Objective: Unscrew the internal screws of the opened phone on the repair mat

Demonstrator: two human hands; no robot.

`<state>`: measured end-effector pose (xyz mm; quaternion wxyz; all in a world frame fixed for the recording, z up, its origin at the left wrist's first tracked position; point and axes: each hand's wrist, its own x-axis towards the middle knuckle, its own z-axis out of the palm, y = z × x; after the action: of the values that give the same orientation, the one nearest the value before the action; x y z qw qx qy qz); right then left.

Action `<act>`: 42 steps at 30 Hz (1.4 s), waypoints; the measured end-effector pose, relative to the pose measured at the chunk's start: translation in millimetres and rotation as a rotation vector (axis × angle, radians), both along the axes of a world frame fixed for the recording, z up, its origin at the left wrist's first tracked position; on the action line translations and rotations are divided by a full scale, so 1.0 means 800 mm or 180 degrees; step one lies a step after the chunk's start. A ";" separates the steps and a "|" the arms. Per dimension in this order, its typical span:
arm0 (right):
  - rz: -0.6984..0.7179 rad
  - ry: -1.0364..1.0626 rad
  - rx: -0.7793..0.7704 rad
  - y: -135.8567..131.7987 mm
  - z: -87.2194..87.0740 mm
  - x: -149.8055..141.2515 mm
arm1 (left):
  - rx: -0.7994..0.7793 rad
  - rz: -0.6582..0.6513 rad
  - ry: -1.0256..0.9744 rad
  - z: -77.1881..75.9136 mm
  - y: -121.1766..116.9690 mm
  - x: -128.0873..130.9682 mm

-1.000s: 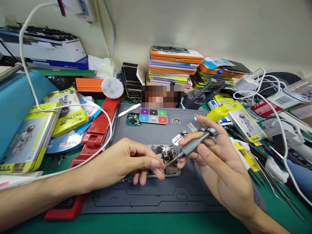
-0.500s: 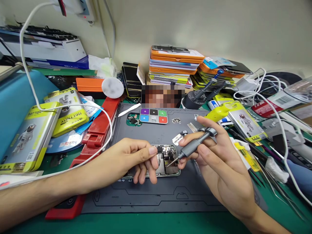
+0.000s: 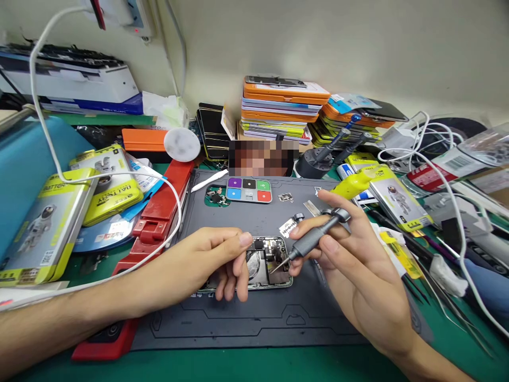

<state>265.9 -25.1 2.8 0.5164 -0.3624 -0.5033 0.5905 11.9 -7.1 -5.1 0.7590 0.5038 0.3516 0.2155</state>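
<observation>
An opened smartphone (image 3: 260, 273) lies on the grey work mat (image 3: 222, 329), its inner parts bare. My right hand (image 3: 358, 270) is closed around a small dark grey screwdriver (image 3: 312, 241), tilted so that its thin tip points down at the phone's right end. Whether the tip touches the phone I cannot tell. Over the phone's left part, my left hand (image 3: 226, 260) is closed with thumb pressed to forefinger, and it covers that part. Anything inside the pinch is hidden. Just beyond the phone lie a razor blade (image 3: 287, 228) and a small metal strip (image 3: 312, 208).
A tray with coloured squares (image 3: 249, 190) and a small circuit board (image 3: 217, 196) lie farther back. A red clamp-like tool (image 3: 153, 217) and a white cable (image 3: 181, 199) run along the left. Battery boxes (image 3: 45, 228), a screwdriver stand (image 3: 314, 163) and tweezers (image 3: 457, 305) surround the mat.
My left hand has shifted slightly left, uncovering more of the phone's round part. My right hand still grips the screwdriver in nearly the same pose. The whole view has shifted slightly.
</observation>
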 end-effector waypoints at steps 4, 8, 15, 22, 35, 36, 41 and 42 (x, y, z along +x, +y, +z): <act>0.0022 -0.0021 0.0058 0.001 -0.002 0.001 | 0.0082 0.0007 0.0080 0.001 0.001 0.000; 0.0068 0.0039 0.0114 0.003 -0.004 0.002 | 0.0140 -0.0030 0.0152 0.002 0.001 0.001; 0.0161 0.0049 0.0246 0.004 -0.008 0.003 | 0.0100 0.0042 0.0137 0.003 0.001 0.002; 0.0133 0.0043 0.0225 0.003 -0.007 0.003 | 0.0244 0.0001 0.0293 0.006 0.001 0.002; 0.0080 -0.0031 -0.0033 -0.001 -0.003 0.002 | 0.0291 -0.0038 0.0377 0.009 0.001 0.002; 0.0073 -0.0037 -0.0041 -0.001 -0.003 0.001 | 0.0289 -0.0048 0.0392 0.010 0.001 0.002; 0.0051 -0.0097 -0.0035 0.001 -0.003 0.001 | 0.0289 -0.0123 0.0497 0.012 0.000 0.001; 0.0041 -0.0125 -0.0019 0.001 -0.004 0.002 | 0.0285 -0.0131 0.0499 0.012 0.000 0.002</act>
<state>267.2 -24.3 0.0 0.5015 -0.3723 -0.5139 0.5880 13.1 -7.4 4.6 0.7102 0.5597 0.3895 0.1753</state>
